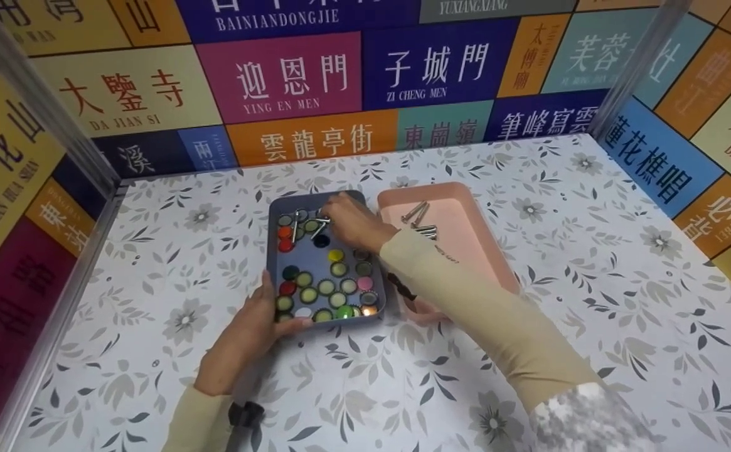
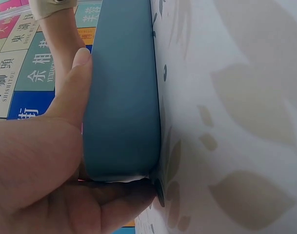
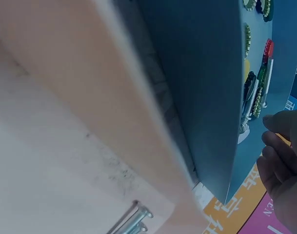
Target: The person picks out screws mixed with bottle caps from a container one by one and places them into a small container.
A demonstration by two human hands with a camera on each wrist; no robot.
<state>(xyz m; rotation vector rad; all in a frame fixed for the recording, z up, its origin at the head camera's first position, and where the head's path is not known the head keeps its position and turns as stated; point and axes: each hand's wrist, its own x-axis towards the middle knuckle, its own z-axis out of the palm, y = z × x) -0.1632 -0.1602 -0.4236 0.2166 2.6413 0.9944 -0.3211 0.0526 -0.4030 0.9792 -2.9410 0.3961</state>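
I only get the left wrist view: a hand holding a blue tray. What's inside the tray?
Observer: Bottle caps in several colours, plus some metal bolts.
Visitor: What's right beside it?
Observer: A pink tray, to the right of the blue tray.
Visitor: And where's the other hand?
Observer: The right hand is at the blue tray's far end, near one of the bolts; I can't tell whether they touch.
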